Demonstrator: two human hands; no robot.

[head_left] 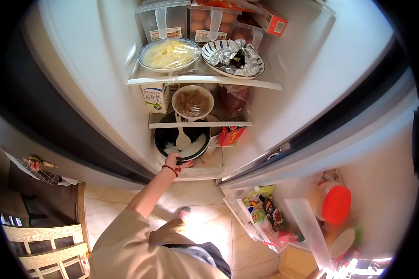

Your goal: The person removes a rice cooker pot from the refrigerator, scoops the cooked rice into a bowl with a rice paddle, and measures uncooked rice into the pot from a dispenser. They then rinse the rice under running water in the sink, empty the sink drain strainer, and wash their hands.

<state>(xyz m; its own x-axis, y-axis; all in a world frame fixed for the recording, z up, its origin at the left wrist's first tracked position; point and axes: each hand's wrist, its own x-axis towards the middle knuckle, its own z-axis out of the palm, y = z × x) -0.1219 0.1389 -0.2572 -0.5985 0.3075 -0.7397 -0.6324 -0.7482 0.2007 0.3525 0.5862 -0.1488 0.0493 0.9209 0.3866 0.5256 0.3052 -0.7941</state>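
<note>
My left hand (176,162), a beaded bracelet at its wrist, grips the near rim of a black rice pot (160,139) on the fridge's low level. White rice (198,145) lies in the pot, and a white rice paddle (183,139) rests in it, handle toward the back. Just above, a bowl under plastic wrap (192,102) stands at the front of the shelf and covers part of the pot's far side. Right of the pot is a red package (231,135). My right hand is out of view.
Higher up are a wrapped plate of pale food (170,54) and a foil-topped striped plate (235,59). A milk carton (155,98) stands left of the bowl. The open right door (377,158) holds packets (267,209) and a red-lidded jar (336,204).
</note>
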